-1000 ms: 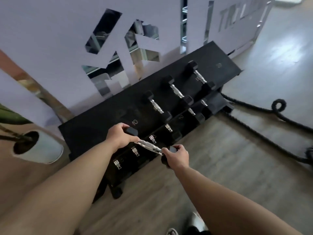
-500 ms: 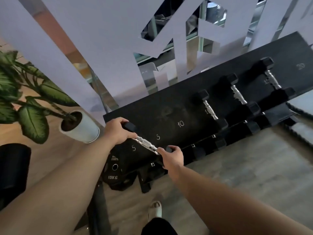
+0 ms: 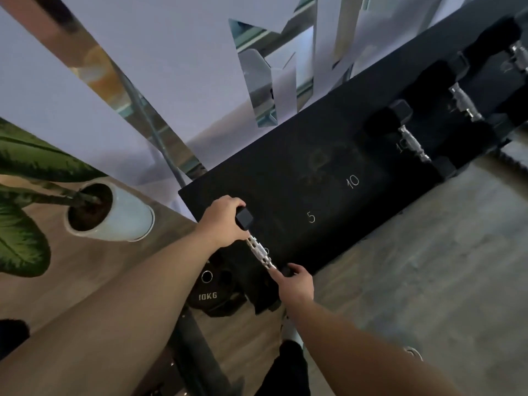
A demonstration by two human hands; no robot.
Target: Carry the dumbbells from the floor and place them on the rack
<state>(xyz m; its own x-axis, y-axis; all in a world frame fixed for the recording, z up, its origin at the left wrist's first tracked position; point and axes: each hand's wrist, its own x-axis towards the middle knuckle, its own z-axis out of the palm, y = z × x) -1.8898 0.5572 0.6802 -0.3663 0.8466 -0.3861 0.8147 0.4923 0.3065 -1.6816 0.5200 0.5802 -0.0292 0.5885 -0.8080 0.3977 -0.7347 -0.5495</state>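
A small dumbbell (image 3: 259, 249) with a chrome knurled handle and black heads lies across the left end of the black rack (image 3: 300, 178), near chalk marks "5" and "10". My left hand (image 3: 221, 221) grips its far head. My right hand (image 3: 294, 281) holds the near head, mostly hiding it. Three more dumbbells (image 3: 411, 144) rest on the rack's top shelf at the right.
A potted plant in a white pot (image 3: 120, 215) stands left of the rack. A black 10KG weight plate (image 3: 211, 292) leans below the rack's left end. Behind the rack is a white wall with mirror cut-outs (image 3: 257, 81). Wooden floor (image 3: 414, 267) spreads to the right.
My view has swung left and closer to the rack's left end. Both hands have carried the dumbbell leftwards along the rack, past the "5" mark.
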